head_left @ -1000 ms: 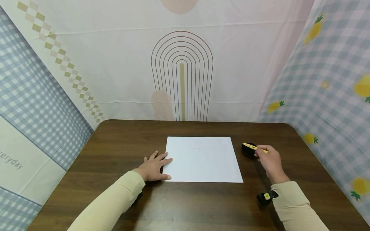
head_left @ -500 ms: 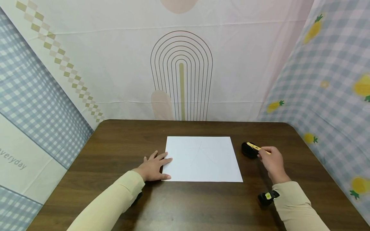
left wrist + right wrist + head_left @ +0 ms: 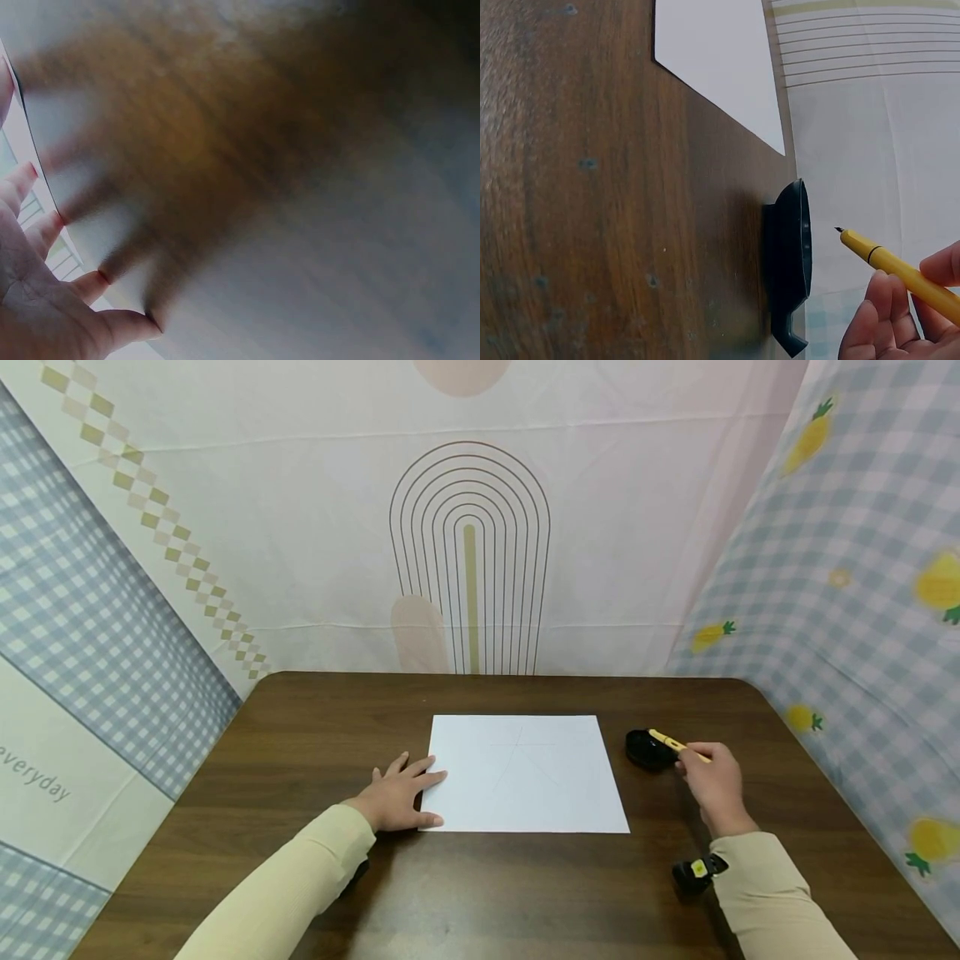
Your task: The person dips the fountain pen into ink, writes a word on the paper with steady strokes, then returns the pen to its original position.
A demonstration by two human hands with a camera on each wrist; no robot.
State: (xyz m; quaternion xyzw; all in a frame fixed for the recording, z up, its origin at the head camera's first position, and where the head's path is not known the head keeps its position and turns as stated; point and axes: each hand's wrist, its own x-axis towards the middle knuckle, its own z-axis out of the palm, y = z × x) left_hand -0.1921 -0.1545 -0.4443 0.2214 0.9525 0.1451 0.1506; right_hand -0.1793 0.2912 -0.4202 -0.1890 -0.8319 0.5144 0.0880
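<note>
My left hand rests with fingers spread on the left edge of a white sheet of paper, which bears thin, faint lines. In the left wrist view, the fingertips of that hand touch a surface. My right hand pinches a yellow pen between thumb and fingers. The right wrist view shows the pen with a dark pointed tip, held apart from a small black dish. That dish stands on the table to the right of the paper.
The brown wooden table has rounded far corners. A white printed cloth hangs behind it, and blue checked cloths hang at the left and right. Each wrist carries a black device, the right one more visible.
My right hand has shifted slightly to the right. The pen has moved with it, its tip going from the dish's left side to its right side. The left hand stays put.
</note>
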